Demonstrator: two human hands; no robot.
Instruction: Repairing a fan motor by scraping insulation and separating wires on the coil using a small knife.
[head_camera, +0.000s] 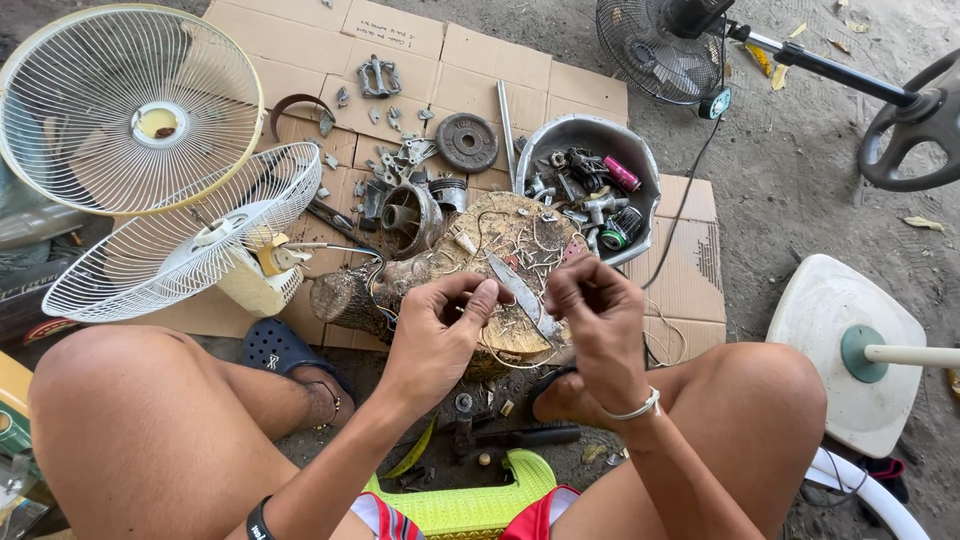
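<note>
Two hands at work over wood stump (520, 335): left hand (437, 335) and right hand (598, 318), fingers pinched narrow on thin wire (520, 292), barely visible between them. Knife (522, 292) laid flat on stump among wire scraps. Fan motor (262, 270) already freed from housing, white grilles (130, 110) off and set aside on cardboard (300, 40). Grey bowl (640, 160) full of loose parts. Seemingly midway: dismantling mostly done, wire handling in hand, sorting left.
</note>
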